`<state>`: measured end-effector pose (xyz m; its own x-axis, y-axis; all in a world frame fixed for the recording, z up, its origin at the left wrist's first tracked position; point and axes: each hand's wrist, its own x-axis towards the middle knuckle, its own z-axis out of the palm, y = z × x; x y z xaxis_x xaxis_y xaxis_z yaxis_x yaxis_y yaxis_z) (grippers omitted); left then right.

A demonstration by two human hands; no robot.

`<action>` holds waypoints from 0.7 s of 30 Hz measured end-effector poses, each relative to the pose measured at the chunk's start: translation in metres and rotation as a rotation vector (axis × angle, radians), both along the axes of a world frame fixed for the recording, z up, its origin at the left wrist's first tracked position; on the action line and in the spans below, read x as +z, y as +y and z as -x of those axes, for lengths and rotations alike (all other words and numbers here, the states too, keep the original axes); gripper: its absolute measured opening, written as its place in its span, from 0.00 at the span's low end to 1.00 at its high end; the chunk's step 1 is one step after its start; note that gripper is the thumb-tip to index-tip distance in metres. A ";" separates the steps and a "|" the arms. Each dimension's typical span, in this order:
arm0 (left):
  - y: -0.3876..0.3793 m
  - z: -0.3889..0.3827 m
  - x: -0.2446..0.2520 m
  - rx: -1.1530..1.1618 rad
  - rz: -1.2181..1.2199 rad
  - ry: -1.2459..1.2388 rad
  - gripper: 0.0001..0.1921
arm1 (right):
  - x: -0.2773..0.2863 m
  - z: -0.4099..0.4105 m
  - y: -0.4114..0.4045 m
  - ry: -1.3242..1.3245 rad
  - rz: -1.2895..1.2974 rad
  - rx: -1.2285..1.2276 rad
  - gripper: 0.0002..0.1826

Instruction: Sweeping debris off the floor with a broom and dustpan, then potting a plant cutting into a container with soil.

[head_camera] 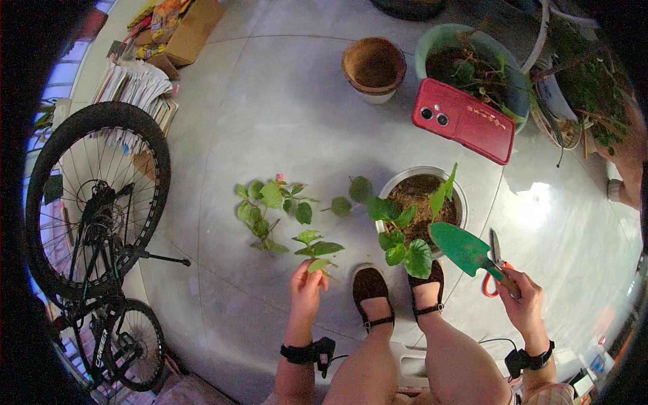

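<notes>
In my left hand (307,286) is a leafy green cutting (319,246), pinched between thumb and fingers. My right hand (521,298) grips a green garden trowel (459,247) by its handle, the blade reaching over the rim of a white pot (460,195). Brown soil (419,202) fills that pot, and leafy stems (405,250) stand at its left and front. Scissors with red handles (492,286) lie on the floor beside the trowel, close to my right hand. More leafy cuttings (260,207) lie on the floor beyond my left hand, one with a pink flower.
A red phone (466,121) leans against a pale green planter (428,43). An unused-looking brown pot (374,66) stands behind. A bicycle (101,202) with a kickstand occupies the left, near stacked papers (136,96) and a cardboard box (192,35). Another person's leg (628,177) shows at right.
</notes>
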<state>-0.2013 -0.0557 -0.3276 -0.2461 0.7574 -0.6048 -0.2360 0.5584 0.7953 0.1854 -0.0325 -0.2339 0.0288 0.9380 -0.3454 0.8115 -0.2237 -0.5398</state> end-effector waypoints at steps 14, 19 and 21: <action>0.036 -0.031 -0.003 -0.067 -0.239 -0.522 0.09 | -0.014 -0.005 -0.004 0.046 -0.031 -0.029 0.14; 0.033 -0.029 -0.015 -0.044 -0.174 -0.522 0.09 | -0.018 -0.012 -0.008 0.071 -0.069 -0.029 0.15; 0.036 -0.029 -0.017 -0.007 -0.236 -0.659 0.09 | -0.021 -0.013 -0.009 0.067 -0.084 -0.030 0.15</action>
<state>-0.1720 -0.0202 -0.3442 0.1204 0.8872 -0.4455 -0.7079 0.3913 0.5881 0.1981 -0.0416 -0.2550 0.0367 0.9627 -0.2680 0.7668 -0.1991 -0.6102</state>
